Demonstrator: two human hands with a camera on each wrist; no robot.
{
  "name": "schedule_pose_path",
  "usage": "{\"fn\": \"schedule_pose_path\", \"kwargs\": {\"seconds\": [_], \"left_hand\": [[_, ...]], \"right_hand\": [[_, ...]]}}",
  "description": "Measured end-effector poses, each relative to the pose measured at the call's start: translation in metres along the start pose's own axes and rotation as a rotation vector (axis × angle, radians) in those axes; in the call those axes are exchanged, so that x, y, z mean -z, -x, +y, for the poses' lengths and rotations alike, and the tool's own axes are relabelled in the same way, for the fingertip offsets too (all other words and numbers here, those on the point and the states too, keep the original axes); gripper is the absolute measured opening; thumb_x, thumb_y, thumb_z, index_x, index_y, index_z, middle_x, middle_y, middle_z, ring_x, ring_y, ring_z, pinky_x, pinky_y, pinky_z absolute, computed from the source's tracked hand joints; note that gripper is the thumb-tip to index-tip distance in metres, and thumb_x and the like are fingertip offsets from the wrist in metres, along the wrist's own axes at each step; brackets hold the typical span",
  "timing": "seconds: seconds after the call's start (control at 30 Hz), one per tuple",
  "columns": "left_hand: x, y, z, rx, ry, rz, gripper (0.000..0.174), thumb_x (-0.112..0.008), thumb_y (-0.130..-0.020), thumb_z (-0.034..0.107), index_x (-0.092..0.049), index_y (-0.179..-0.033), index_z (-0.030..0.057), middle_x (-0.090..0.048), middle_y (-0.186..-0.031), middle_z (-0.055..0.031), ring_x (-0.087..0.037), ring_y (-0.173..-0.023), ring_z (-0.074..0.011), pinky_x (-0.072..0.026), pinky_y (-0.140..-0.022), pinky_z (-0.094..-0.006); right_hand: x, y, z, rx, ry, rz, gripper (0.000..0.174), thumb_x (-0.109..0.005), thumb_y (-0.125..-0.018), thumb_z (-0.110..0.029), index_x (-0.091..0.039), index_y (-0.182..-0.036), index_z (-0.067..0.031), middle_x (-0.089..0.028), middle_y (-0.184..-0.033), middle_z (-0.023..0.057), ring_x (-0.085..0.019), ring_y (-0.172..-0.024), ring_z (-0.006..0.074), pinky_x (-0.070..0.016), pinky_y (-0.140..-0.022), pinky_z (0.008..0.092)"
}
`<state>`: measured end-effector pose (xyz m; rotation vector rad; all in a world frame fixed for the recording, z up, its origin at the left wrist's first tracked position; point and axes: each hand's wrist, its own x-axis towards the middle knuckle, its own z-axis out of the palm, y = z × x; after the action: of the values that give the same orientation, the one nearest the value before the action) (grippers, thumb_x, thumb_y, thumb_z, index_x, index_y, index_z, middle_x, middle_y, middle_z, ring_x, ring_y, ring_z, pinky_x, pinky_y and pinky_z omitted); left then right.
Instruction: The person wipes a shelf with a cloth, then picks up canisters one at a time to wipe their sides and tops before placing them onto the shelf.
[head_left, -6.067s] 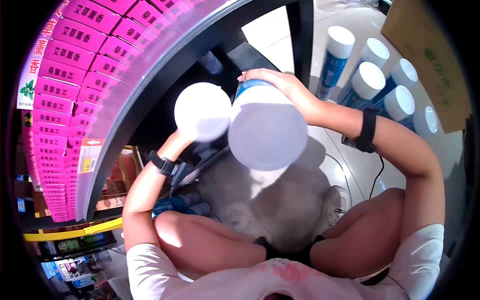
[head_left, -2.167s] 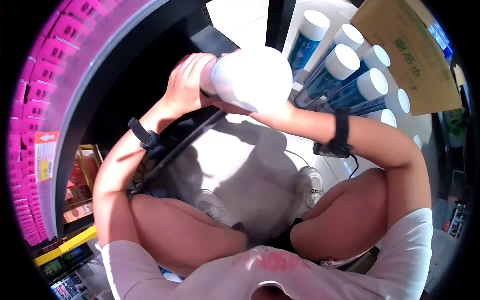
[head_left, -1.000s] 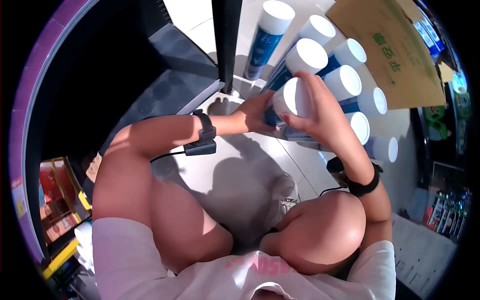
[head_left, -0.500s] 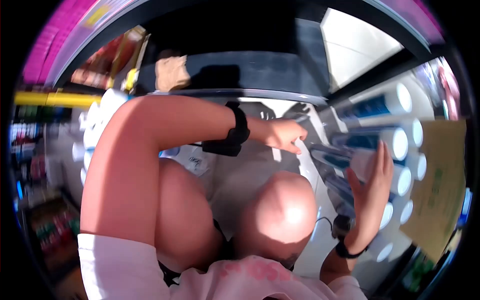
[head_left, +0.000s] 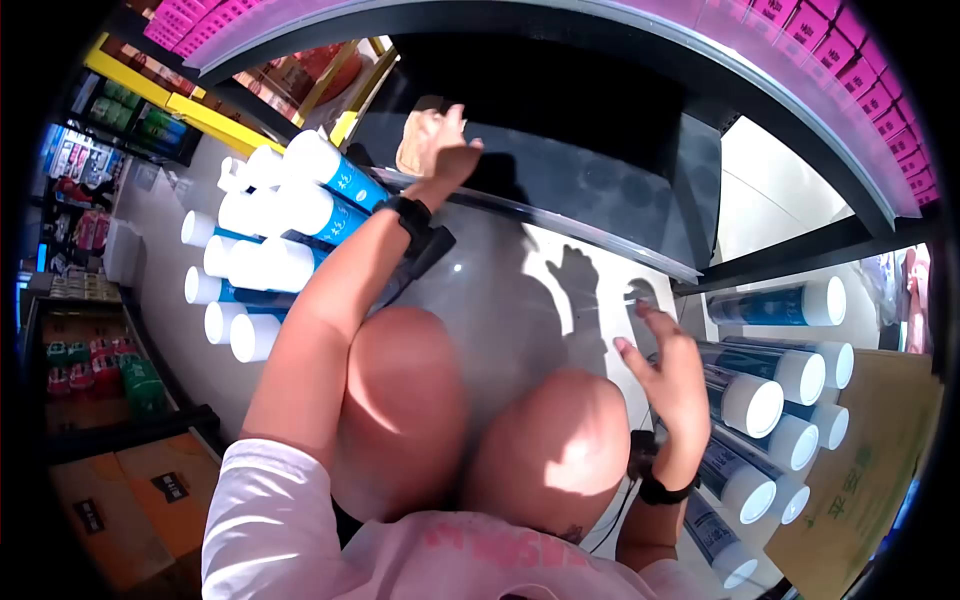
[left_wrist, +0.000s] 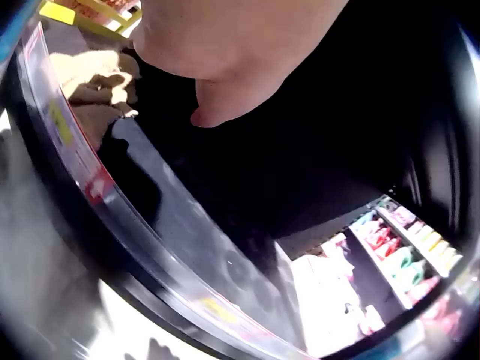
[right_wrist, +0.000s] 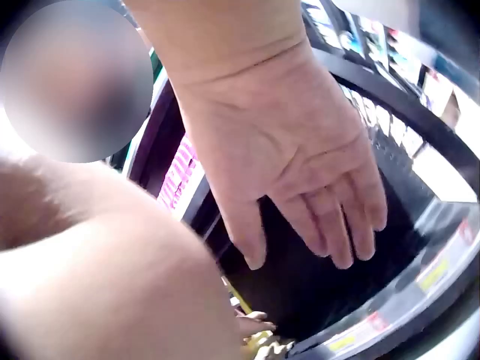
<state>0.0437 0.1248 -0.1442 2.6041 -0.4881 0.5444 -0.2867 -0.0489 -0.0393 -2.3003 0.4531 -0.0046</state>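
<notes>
My left hand (head_left: 447, 150) reaches over the black bottom shelf (head_left: 560, 185) with its fingers extended, holding nothing. Close by it, at the shelf's left end, lies a crumpled tan cloth (left_wrist: 94, 79), which the hand partly overlaps in the head view. My right hand (head_left: 675, 375) hangs beside the right-hand group of white-capped blue cylinders (head_left: 750, 403). Its palm and spread fingers show bare in the right wrist view. On the left, another cluster of white-capped blue cylinders (head_left: 345, 180) stands close to my left forearm.
An open cardboard box (head_left: 865, 470) stands behind the right-hand cylinders. Pink boxes (head_left: 850, 65) line the shelf above, behind a clear front strip. A yellow rail (head_left: 190, 112) runs at the upper left. My bent knees (head_left: 550, 440) fill the near middle.
Both hands have let go of the white-capped cylinder among the right-hand group. My left hand has moved leftward to the shelf beside the cloth, and the head view has turned left.
</notes>
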Motion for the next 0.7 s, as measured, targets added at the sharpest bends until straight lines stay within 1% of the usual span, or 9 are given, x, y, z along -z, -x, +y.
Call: {"fn": "schedule_pose_path", "kwargs": {"seconds": [0.13,0.23,0.33,0.37,0.4,0.47,0.57,0.63,0.7], "left_hand": [[-0.027,-0.016,-0.053,0.207,-0.12,-0.187,0.052,-0.064,-0.067,0.029,-0.048,-0.115,0.0153,-0.036,-0.122,-0.0191,-0.038,-0.111,-0.0385,-0.0352,-0.092,-0.0442],[-0.078,-0.006,-0.078,-0.208,-0.136,0.244,0.04,-0.064,-0.067,0.029,-0.058,-0.1,0.0064,-0.057,-0.103,-0.0124,-0.053,-0.097,-0.0303,-0.0412,-0.084,-0.0368],[-0.102,-0.008,-0.074,-0.219,-0.381,-0.21,0.024,-0.061,-0.069,0.02,-0.066,-0.086,0.0033,-0.06,-0.097,-0.0162,-0.057,-0.095,-0.0244,-0.044,-0.08,-0.0342],[-0.085,-0.014,-0.051,0.065,-0.159,-0.515,0.015,-0.057,-0.07,0.015,-0.068,-0.072,0.0042,-0.064,-0.078,-0.0154,-0.063,-0.077,-0.0246,-0.0491,-0.066,-0.0344],[-0.079,-0.007,-0.031,0.086,0.0,-0.332,0.015,-0.054,-0.071,0.012,-0.067,-0.071,0.0033,-0.063,-0.066,-0.0138,-0.062,-0.061,-0.0283,-0.0494,-0.054,-0.0361],[-0.094,0.001,0.0,-0.064,0.047,-0.279,0.019,-0.048,-0.073,0.009,-0.067,-0.073,0.0041,-0.065,-0.079,-0.0155,-0.062,-0.078,-0.0298,-0.0496,-0.066,-0.0376],[-0.139,0.028,0.037,-0.087,-0.175,-0.404,0.039,-0.052,-0.076,0.023,-0.058,-0.111,0.0067,-0.055,-0.115,-0.0154,-0.052,-0.106,-0.0323,-0.0467,-0.08,-0.0383],[-0.161,0.006,0.024,-0.193,-0.007,-0.743,0.047,-0.051,-0.078,0.033,-0.053,-0.117,0.0062,-0.05,-0.122,-0.0178,-0.049,-0.109,-0.0336,-0.0457,-0.081,-0.0405],[-0.092,0.002,0.03,0.209,0.613,-0.643,0.043,-0.05,-0.08,0.038,-0.054,-0.11,0.0066,-0.05,-0.117,-0.0172,-0.044,-0.113,-0.0334,-0.0378,-0.092,-0.0393]], "right_hand": [[-0.019,0.0,-0.001,0.006,0.011,-0.077,0.046,-0.064,-0.075,-0.02,-0.053,-0.112,0.0048,-0.057,-0.103,0.0255,-0.055,-0.093,0.0384,-0.0448,-0.08,0.038],[-0.025,-0.002,-0.005,-0.032,0.056,-0.112,0.047,-0.064,-0.075,-0.023,-0.053,-0.112,0.0048,-0.057,-0.103,0.0255,-0.056,-0.093,0.0385,-0.0449,-0.08,0.0386],[-0.031,-0.013,-0.015,-0.003,0.181,-0.147,0.049,-0.064,-0.075,-0.025,-0.053,-0.111,0.0055,-0.057,-0.102,0.0259,-0.056,-0.092,0.0384,-0.0453,-0.079,0.0395],[-0.033,-0.024,-0.022,-0.009,0.212,-0.161,0.049,-0.064,-0.075,-0.025,-0.053,-0.111,0.0055,-0.057,-0.102,0.0259,-0.056,-0.092,0.0384,-0.0453,-0.079,0.0395],[-0.033,-0.041,-0.03,0.042,0.126,-0.268,0.05,-0.064,-0.075,-0.026,-0.053,-0.111,0.0058,-0.057,-0.101,0.0259,-0.056,-0.092,0.0387,-0.0452,-0.079,0.0402],[-0.038,-0.084,-0.051,0.131,0.228,-0.388,0.049,-0.065,-0.075,-0.028,-0.054,-0.11,0.0042,-0.058,-0.1,0.0244,-0.057,-0.092,0.037,-0.0454,-0.078,0.0386],[-0.07,-0.156,-0.071,0.192,0.51,-0.472,0.052,-0.065,-0.075,-0.031,-0.051,-0.116,-0.0029,-0.058,-0.104,0.0213,-0.057,-0.096,0.0339,-0.0462,-0.078,0.0364],[-0.081,-0.189,-0.1,0.063,0.745,-0.57,0.055,-0.063,-0.076,-0.024,-0.043,-0.125,-0.0078,-0.053,-0.117,0.0193,-0.053,-0.104,0.0334,-0.045,-0.084,0.0375],[-0.093,-0.224,-0.094,-0.046,0.917,-0.685,0.058,-0.057,-0.076,-0.016,-0.036,-0.13,-0.0099,-0.044,-0.128,0.0166,-0.046,-0.113,0.0331,-0.0404,-0.092,0.0376]]}}
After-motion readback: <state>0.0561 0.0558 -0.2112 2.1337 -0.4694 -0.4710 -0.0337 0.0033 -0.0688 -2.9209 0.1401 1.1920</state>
